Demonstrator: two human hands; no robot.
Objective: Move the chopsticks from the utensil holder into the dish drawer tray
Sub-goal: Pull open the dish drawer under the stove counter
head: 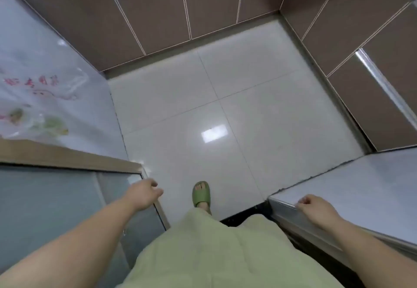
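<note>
No chopsticks, utensil holder or drawer tray show in the head view. My left hand (144, 194) hangs over the corner of a glass-fronted cabinet (56, 208) at the lower left, fingers loosely apart and holding nothing. My right hand (316, 211) rests on the front edge of a white counter (365, 188) at the lower right, its fingers curled over the metal rim with nothing in them.
White floor tiles (225, 111) fill the middle. Brown cabinet doors (158, 7) line the far side and the right. A plastic bag with red print (36, 98) lies on the white counter at left. My foot in a green slipper (200, 194) stands on the floor.
</note>
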